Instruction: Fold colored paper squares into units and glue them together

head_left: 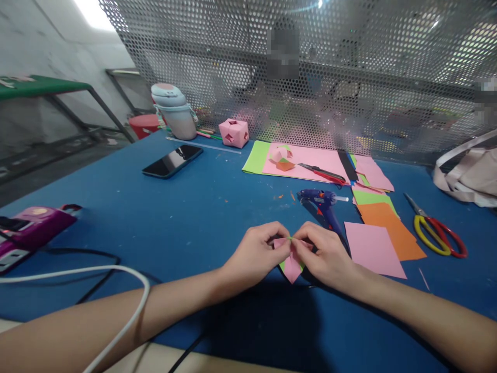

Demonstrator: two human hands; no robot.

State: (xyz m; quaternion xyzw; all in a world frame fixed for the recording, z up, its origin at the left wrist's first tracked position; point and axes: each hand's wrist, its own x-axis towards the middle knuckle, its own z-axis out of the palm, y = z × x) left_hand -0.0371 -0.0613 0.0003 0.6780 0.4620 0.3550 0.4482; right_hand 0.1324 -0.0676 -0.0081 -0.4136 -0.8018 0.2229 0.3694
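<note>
Between my two hands is a small folded paper piece, pink with green edges, its pointed end hanging toward me. My left hand pinches its upper left side between thumb and fingers. On the other side my right hand grips it the same way, the thumbs close together at the top middle. Fingers cover much of the fold. Just beyond my right hand lies a blue glue gun with a clear stick in its back. A pink paper square rests to the right of that hand.
Orange paper, scissors and a red utility knife lie to the right. A phone, a tumbler and a pink paper cube stand farther back. A purple power strip and white cable are left. Perforated metal panel behind.
</note>
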